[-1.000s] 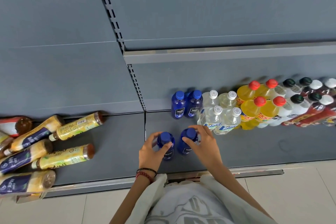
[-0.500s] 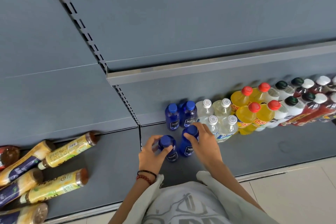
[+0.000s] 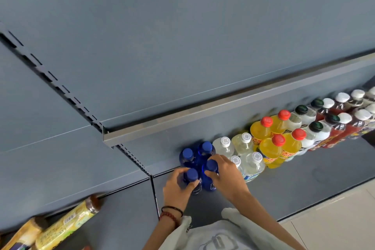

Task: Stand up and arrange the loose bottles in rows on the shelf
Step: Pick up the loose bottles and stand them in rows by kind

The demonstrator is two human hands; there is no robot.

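Left hand curled round the front-left blue bottle, right hand gripping the front-right blue bottle; both bottles upright on the shelf, side by side, just in front of two more blue bottles against the back wall. Clear bottles stand next on the right in two rows, then orange bottles with red caps; lower left, yellow-labelled bottles lie on their sides, well apart from the rows.

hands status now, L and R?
Left hand: closed round the front-left blue bottle.
Right hand: closed round the front-right blue bottle.
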